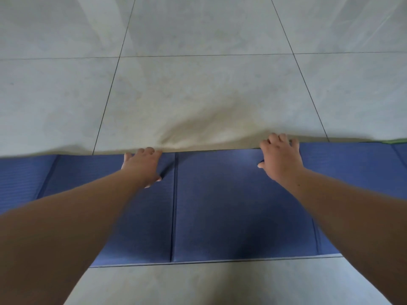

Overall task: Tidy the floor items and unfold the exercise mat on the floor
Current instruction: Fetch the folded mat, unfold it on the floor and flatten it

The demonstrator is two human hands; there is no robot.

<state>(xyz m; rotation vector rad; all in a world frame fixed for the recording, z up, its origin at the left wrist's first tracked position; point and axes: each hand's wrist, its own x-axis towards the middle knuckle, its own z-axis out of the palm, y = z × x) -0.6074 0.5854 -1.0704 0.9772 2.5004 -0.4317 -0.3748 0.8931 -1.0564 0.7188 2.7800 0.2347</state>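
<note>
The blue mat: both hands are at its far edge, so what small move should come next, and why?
Probably lift the far edge of the blue mat and flip it forward onto the bare floor: the left hand and right hand curl over that edge, with green showing beneath at right.

We see an exercise mat (pixel 220 205) lying flat on the tiled floor (pixel 198 95), stretching from left edge to right edge. Bare floor lies beyond it and in front of it. The left hand (pixel 143 165) and right hand (pixel 280 157) rest on its far edge, well apart, a crease between them.
</note>
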